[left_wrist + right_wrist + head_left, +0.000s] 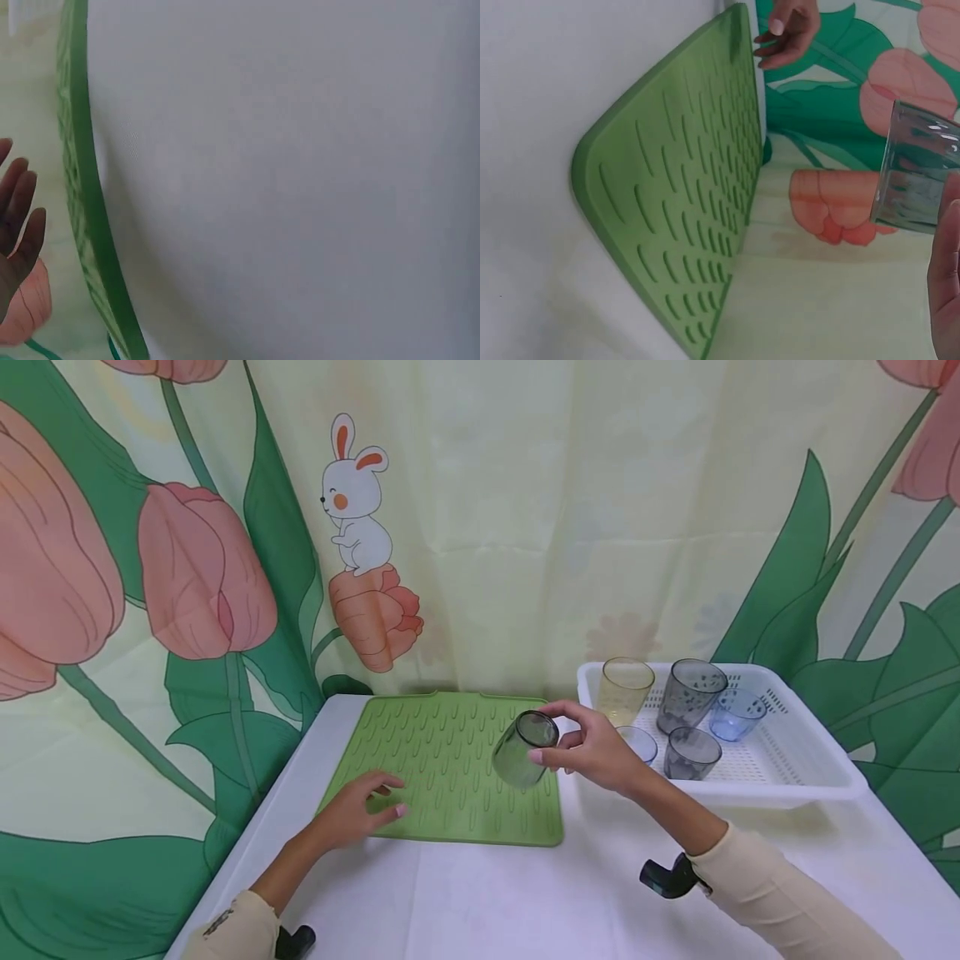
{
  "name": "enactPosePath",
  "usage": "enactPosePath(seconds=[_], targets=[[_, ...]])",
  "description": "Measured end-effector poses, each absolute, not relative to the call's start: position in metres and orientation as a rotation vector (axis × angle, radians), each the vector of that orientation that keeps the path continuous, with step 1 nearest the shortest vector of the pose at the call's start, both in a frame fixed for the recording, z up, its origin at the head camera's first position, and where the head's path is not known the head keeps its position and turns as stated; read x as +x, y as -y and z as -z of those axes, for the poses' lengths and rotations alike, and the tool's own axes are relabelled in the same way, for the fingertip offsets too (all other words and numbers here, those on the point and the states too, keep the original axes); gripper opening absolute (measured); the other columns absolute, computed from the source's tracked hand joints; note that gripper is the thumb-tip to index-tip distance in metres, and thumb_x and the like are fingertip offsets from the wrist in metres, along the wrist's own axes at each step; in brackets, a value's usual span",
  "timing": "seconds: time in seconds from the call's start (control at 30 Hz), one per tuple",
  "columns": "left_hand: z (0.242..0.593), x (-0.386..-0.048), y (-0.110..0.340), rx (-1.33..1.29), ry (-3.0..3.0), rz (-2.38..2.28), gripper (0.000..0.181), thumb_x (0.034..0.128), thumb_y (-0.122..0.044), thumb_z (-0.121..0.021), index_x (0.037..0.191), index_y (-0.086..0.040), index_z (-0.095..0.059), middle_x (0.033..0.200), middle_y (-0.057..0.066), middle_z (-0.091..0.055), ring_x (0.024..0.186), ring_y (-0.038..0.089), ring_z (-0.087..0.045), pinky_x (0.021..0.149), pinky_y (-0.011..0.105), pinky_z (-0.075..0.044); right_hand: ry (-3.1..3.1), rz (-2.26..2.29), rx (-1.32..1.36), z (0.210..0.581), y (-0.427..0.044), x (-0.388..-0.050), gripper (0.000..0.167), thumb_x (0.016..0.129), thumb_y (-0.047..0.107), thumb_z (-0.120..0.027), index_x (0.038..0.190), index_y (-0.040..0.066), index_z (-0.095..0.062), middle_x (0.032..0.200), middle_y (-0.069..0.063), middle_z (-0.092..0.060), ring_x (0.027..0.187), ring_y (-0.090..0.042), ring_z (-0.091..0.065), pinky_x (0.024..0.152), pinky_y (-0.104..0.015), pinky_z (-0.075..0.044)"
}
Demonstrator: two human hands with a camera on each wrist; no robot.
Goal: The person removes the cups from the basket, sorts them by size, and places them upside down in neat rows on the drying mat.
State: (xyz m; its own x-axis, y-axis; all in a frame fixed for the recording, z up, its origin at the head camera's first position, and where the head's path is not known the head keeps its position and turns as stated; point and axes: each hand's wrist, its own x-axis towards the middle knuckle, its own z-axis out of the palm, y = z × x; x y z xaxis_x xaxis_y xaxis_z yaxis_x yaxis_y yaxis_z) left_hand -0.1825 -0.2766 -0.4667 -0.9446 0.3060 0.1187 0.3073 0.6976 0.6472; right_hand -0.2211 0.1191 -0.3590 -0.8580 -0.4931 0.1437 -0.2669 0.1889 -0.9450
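Note:
A grey see-through glass [522,752] is pinched near its rim between the thumb and fingers of my right hand [592,750]. It hangs tilted over the right part of a green ridged drying mat [442,814]. In the right wrist view the same glass [915,169] shows at the right edge, apart from the mat [656,180]. My left hand [352,810] hovers by the mat's left front edge, fingers loosely bent and holding nothing. Only its fingers [26,240] show at the edge of the left wrist view.
On the right stands a white perforated basket [810,768]. It holds several glasses: a yellow one [624,689], a tall grey one [686,697], a short grey one [692,756] and blue ones [738,714]. A printed curtain [510,527] hangs behind the white table [487,902].

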Motion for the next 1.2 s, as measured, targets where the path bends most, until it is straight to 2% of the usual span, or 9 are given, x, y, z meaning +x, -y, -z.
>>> enactPosePath(seconds=[0.2,0.4,0.53,0.7,0.77,0.87,1.0,1.07,1.2], targets=[[0.470,-0.180,0.316,-0.398,2.933,0.923,0.041,0.0904,-0.035,-0.075,0.119,-0.006,-0.067,0.124,0.012,-0.061,0.114,0.032,-0.059,0.095,0.054,-0.049,-2.285,1.732,-0.719,0.357,-0.114,-0.224,0.057,0.083,0.017,-0.081,0.133,0.008,-0.054,0.072,-0.006,-0.071,0.064,-0.012,-0.064,0.058,-0.032,-0.053],[0.478,-0.174,0.340,-0.269,2.965,0.814,0.042,0.0864,-0.038,-0.078,0.114,-0.008,-0.069,0.122,0.020,-0.056,0.117,0.042,-0.052,0.092,0.062,-0.046,-2.295,1.702,-0.717,0.354,-0.110,-0.228,0.060,0.083,0.017,-0.081,0.135,0.006,-0.053,0.071,-0.006,-0.071,0.065,-0.013,-0.064,0.058,-0.030,-0.052],[0.485,-0.174,0.347,-0.212,2.983,0.812,0.042,0.0851,-0.039,-0.079,0.114,-0.010,-0.070,0.124,0.022,-0.055,0.119,0.043,-0.050,0.092,0.061,-0.046,-2.330,1.659,-0.732,0.349,-0.103,-0.233,0.060,0.083,0.021,-0.081,0.135,0.007,-0.054,0.068,-0.005,-0.070,0.064,-0.014,-0.064,0.057,-0.029,-0.051],[0.487,-0.170,0.352,-0.167,2.990,0.791,0.039,0.0822,-0.033,-0.082,0.113,-0.011,-0.072,0.124,0.023,-0.054,0.119,0.045,-0.048,0.091,0.059,-0.045,-2.351,1.632,-0.756,0.342,-0.089,-0.240,0.060,0.083,0.024,-0.082,0.135,0.010,-0.055,0.069,-0.006,-0.070,0.066,-0.017,-0.066,0.058,-0.030,-0.052],[0.486,-0.169,0.353,-0.166,2.991,0.789,0.038,0.0819,-0.031,-0.082,0.113,-0.011,-0.072,0.124,0.024,-0.054,0.118,0.046,-0.048,0.090,0.059,-0.045,-2.346,1.632,-0.759,0.339,-0.083,-0.243,0.060,0.083,0.024,-0.082,0.134,0.011,-0.055,0.075,-0.009,-0.072,0.068,-0.021,-0.068,0.060,-0.031,-0.053],[0.486,-0.168,0.355,-0.151,2.998,0.805,0.039,0.0822,-0.031,-0.082,0.114,-0.010,-0.071,0.124,0.024,-0.053,0.117,0.045,-0.049,0.090,0.059,-0.046,-2.345,1.628,-0.772,0.335,-0.073,-0.248,0.060,0.082,0.025,-0.082,0.134,0.011,-0.055,0.097,-0.010,-0.073,0.072,-0.026,-0.069,0.063,-0.037,-0.055],[0.486,-0.169,0.356,-0.127,3.018,0.837,0.042,0.0827,-0.030,-0.082,0.117,-0.009,-0.069,0.126,0.023,-0.051,0.118,0.042,-0.050,0.091,0.057,-0.047,-2.355,1.626,-0.782,0.332,-0.061,-0.254,0.062,0.081,0.026,-0.083,0.135,0.012,-0.055,0.130,-0.009,-0.061,0.077,-0.033,-0.072,0.065,-0.039,-0.057],[0.487,-0.170,0.356,-0.120,3.031,0.842,0.043,0.0828,-0.030,-0.082,0.118,-0.008,-0.068,0.126,0.023,-0.051,0.117,0.040,-0.051,0.092,0.057,-0.048,-2.355,1.634,-0.783,0.333,-0.055,-0.259,0.062,0.081,0.026,-0.083,0.134,0.012,-0.056,0.136,-0.010,-0.057,0.079,-0.037,-0.072,0.066,-0.040,-0.057],[0.486,-0.170,0.355,-0.101,3.055,0.839,0.045,0.0823,-0.031,-0.082,0.118,-0.008,-0.068,0.125,0.022,-0.050,0.114,0.037,-0.054,0.091,0.054,-0.049,-2.336,1.653,-0.788,0.338,-0.042,-0.269,0.061,0.080,0.026,-0.084,0.133,0.012,-0.058,0.135,-0.009,-0.057,0.071,-0.031,-0.069,0.065,-0.040,-0.057]])
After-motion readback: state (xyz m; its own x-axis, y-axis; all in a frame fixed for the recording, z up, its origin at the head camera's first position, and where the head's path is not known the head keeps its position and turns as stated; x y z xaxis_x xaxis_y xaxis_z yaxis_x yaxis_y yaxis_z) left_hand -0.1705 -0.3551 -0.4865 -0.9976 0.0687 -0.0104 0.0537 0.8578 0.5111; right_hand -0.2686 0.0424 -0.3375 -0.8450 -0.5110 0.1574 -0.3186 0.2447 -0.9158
